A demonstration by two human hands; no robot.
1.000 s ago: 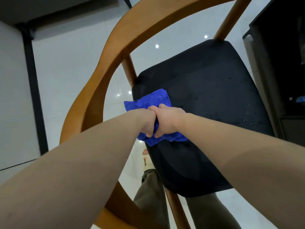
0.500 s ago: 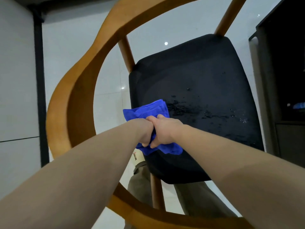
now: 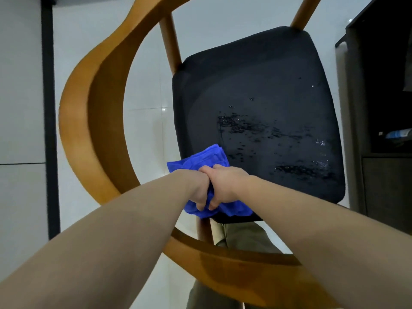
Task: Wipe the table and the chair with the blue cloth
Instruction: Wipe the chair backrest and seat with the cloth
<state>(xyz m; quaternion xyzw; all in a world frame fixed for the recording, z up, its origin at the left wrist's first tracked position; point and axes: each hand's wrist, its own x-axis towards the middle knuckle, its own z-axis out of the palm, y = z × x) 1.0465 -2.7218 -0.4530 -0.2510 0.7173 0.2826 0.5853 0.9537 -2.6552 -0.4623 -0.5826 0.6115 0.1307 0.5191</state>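
Mid-frame, the left hand (image 3: 197, 190) and right hand (image 3: 225, 186) together grip a bunched blue cloth (image 3: 200, 160) on the wet black seat (image 3: 256, 85) of the wooden chair (image 3: 93, 108).

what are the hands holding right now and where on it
Both the left hand and the right hand grip the blue cloth around its bunched middle, fingers curled into it, over the near corner of the chair seat.

Clearance around the chair seat
Curved wooden backrest (image 3: 89, 121) is hemming in the left and near sides; black seat (image 3: 256, 90) is lying open ahead; dark cabinet (image 3: 383, 108) is blocking the right.
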